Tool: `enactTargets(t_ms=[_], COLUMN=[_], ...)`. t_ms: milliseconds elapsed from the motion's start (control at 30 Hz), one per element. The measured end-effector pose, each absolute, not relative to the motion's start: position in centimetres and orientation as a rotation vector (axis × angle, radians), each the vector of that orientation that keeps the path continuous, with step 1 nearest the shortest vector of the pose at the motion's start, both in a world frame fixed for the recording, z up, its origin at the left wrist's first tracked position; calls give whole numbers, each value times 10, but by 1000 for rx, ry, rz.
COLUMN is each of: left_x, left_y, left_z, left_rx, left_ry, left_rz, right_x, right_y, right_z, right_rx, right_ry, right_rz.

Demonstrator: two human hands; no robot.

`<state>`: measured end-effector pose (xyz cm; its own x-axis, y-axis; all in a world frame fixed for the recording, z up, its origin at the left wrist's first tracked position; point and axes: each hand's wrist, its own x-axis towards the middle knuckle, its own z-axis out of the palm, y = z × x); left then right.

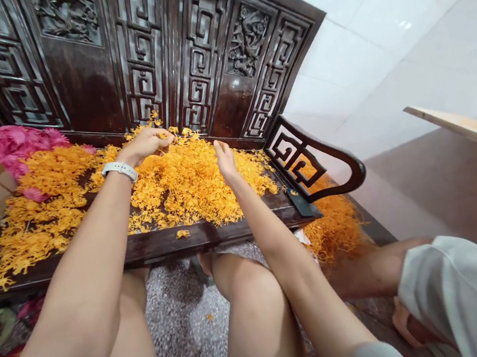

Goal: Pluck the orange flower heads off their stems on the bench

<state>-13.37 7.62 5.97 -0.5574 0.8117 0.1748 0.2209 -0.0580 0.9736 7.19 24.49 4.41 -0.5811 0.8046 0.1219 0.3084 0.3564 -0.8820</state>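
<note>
The left arm (85, 277) stretches forward and slants inward; its wrist (127, 157) bends so that the left hand (148, 144) turns rightward, thumb and fingertips close together. The right arm (285, 256) also slants inward, and the right hand (225, 159) points forward, fingers partly curled. The two hands are near each other but apart.

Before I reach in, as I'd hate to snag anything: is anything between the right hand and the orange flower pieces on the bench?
Nothing visible. The right hand is at the orange flower pieces; the openwork wooden armrest stands off to its right, not between them.
</note>
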Motion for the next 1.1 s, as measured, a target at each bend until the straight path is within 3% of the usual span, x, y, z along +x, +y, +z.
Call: enactTargets(t_ms=[167, 333, 567, 800, 900, 1000, 1100], left_x=[-122, -117, -112, -110, -122, -129, -122], left_y=[76, 78, 105, 111, 98, 92, 95], left_z=[66, 66, 41, 3, -17, -17, -1], left_rx=[1343, 1481, 1432, 1125, 812, 629, 730], left_ry=[1776, 1836, 1961, 2365, 2276, 2016, 1824], left_rz=[1388, 1124, 1592, 1743, 1931, 2085, 1994], right_x=[65, 68, 68, 74, 77, 79, 83], right_y=[224, 219, 204, 153, 146, 167, 197], right_z=[48, 48, 53, 77, 99, 99, 69], right_rx=[-543, -332, -527, -371, -307, -504, -915], right_ry=[-2051, -2349, -2442, -2524, -2447, -2392, -2409], right_rz=[1535, 1096, 530, 447, 501, 557, 595])
